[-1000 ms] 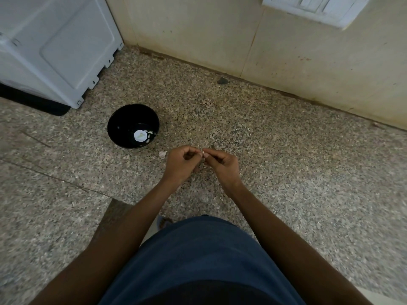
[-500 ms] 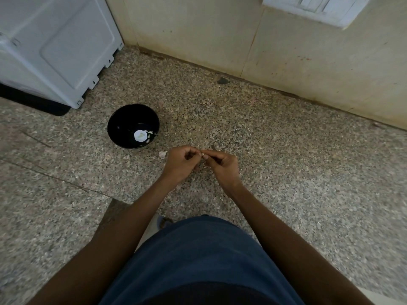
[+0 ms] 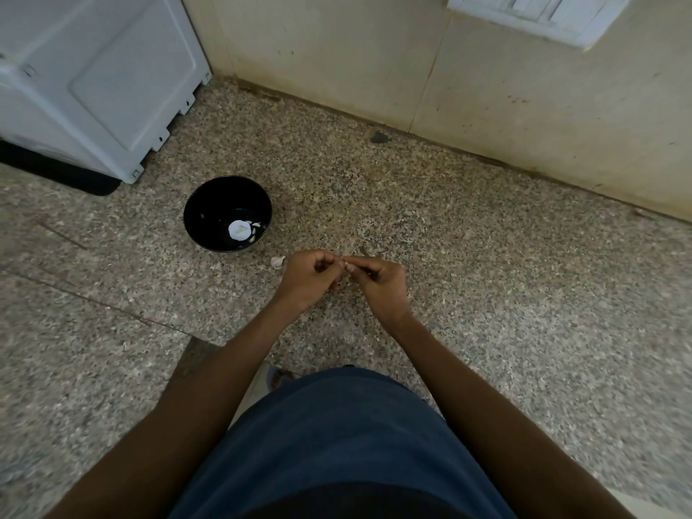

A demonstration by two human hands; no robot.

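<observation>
Now your left hand (image 3: 305, 280) and right hand (image 3: 379, 284) pinch tiny whitish piece (image 3: 342, 261) between them, near-right of round black bowl (image 3: 202, 207) on speckled granite bench (image 3: 505, 294).

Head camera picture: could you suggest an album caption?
Left hand and right hand pinch a small pale piece together near a black bowl.

black bowl (image 3: 204, 219) left | white appliance (image 3: 93, 69) far-left | switch panel (image 3: 531, 13) on wall
</observation>
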